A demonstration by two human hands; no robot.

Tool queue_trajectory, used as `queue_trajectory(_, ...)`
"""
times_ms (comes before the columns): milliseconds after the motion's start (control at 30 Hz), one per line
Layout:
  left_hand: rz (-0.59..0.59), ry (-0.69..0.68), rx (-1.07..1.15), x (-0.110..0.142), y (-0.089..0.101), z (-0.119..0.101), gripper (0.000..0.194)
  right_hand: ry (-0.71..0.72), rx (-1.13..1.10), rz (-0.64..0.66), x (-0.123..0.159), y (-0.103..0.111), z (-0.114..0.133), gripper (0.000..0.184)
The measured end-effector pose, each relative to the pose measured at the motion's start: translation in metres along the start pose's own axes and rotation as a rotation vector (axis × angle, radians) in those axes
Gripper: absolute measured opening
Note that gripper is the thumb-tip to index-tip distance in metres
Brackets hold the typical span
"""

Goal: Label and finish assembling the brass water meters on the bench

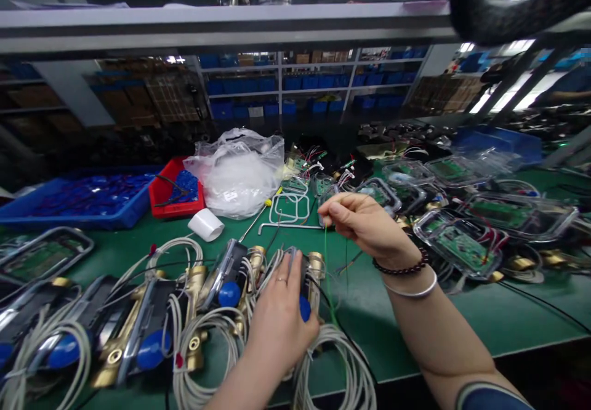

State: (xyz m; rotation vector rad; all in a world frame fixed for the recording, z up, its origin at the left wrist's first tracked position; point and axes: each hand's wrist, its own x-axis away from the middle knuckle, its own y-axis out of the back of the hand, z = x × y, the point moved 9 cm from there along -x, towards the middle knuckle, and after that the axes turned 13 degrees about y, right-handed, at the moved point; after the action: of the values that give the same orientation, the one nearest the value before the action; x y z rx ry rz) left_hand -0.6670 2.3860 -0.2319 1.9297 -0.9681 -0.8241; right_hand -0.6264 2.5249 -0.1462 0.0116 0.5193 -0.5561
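My left hand lies over a brass meter body with a black housing and blue cap, fingers wrapped on its top. My right hand is raised just behind it, fingertips pinched on a thin green wire that hangs down toward the meter. A coil of white cable lies under the meter near the table's front edge. Beaded and silver bracelets circle my right wrist.
A row of similar brass meters with white cables fills the left front of the green table. Clear covers with green circuit boards crowd the right. Behind stand a plastic bag, a red bin, a blue tray and a white cup.
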Motion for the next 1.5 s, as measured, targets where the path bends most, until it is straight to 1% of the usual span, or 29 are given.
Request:
queue_trajectory(67, 0.117, -0.037, 0.089, 0.001, 0.003, 0.003, 0.089, -0.005, 0.06, 0.038, -0.003, -0.001, -0.005, 0.028)
queue_trajectory(167, 0.321, -0.068, 0.206, 0.006, 0.004, 0.008, 0.094, 0.015, 0.231, 0.131, -0.007, -0.003, -0.008, 0.022)
queue_trajectory(200, 0.365, -0.059, 0.224, 0.008, 0.004, 0.01, 0.095, 0.024, 0.283, 0.16, -0.008, -0.003, -0.01, 0.022)
queue_trajectory(233, 0.383, -0.038, 0.228, 0.01, 0.005, 0.013, 0.095, 0.032, 0.318, 0.177, -0.01, -0.004, -0.012, 0.023)
queue_trajectory(267, 0.372, -0.007, 0.218, 0.011, 0.006, 0.017, 0.093, 0.035, 0.33, 0.183, -0.011, -0.004, -0.015, 0.023)
queue_trajectory(367, 0.265, 0.094, 0.15, 0.017, 0.01, 0.029, 0.086, 0.045, 0.352, 0.172, -0.014, -0.002, -0.022, 0.023)
queue_trajectory(433, 0.205, 0.118, 0.119, 0.022, 0.011, 0.032, 0.079, 0.047, 0.362, 0.153, -0.016, 0.002, -0.025, 0.021)
queue_trajectory(500, 0.172, 0.113, 0.105, 0.026, 0.011, 0.033, 0.075, 0.064, 0.387, 0.114, -0.019, 0.009, -0.024, 0.021)
queue_trajectory(633, 0.143, 0.081, 0.096, 0.027, 0.013, 0.031, 0.072, 0.142, 0.447, 0.008, -0.022, 0.029, -0.014, 0.021)
queue_trajectory(700, 0.125, 0.074, 0.098, 0.026, 0.014, 0.031, 0.072, 0.185, 0.466, -0.005, -0.023, 0.033, -0.008, 0.02)
queue_trajectory(800, 0.106, 0.073, 0.106, 0.025, 0.014, 0.031, 0.071, 0.236, 0.524, 0.018, -0.023, 0.032, -0.002, 0.021)
queue_trajectory(867, 0.102, 0.078, 0.116, 0.026, 0.014, 0.032, 0.07, 0.246, 0.574, 0.05, -0.022, 0.028, 0.0, 0.022)
queue_trajectory(1000, 0.133, 0.122, 0.172, 0.026, 0.017, 0.036, 0.069, 0.256, 0.61, 0.082, -0.02, 0.021, 0.005, 0.022)
queue_trajectory(1033, 0.15, 0.14, 0.202, 0.025, 0.018, 0.037, 0.066, 0.25, 0.592, 0.076, -0.02, 0.02, 0.006, 0.022)
queue_trajectory(1100, 0.173, 0.182, 0.28, 0.02, 0.024, 0.037, 0.052, 0.222, 0.529, 0.066, -0.019, 0.019, 0.005, 0.022)
queue_trajectory(1167, 0.148, 0.232, 0.37, 0.012, 0.032, 0.034, 0.038, 0.194, 0.448, 0.06, -0.018, 0.016, 0.005, 0.022)
queue_trajectory(1267, 0.098, 0.279, 0.473, -0.004, 0.041, 0.021, 0.031, 0.183, 0.353, 0.062, -0.016, 0.009, 0.008, 0.021)
queue_trajectory(1333, 0.129, 0.301, 0.521, -0.012, 0.039, 0.011, 0.027, 0.18, 0.304, 0.055, -0.014, 0.005, 0.01, 0.019)
queue_trajectory(1400, 0.191, 0.335, 0.584, -0.018, 0.031, 0.005, 0.022, 0.12, 0.221, 0.027, -0.012, 0.004, 0.005, 0.02)
queue_trajectory(1467, 0.229, 0.38, 0.681, -0.022, 0.025, 0.007, 0.023, 0.02, 0.121, -0.004, -0.011, 0.006, -0.007, 0.027)
queue_trajectory(1500, 0.221, 0.415, 0.748, -0.023, 0.024, 0.012, 0.025, -0.033, 0.077, -0.006, -0.011, 0.007, -0.014, 0.032)
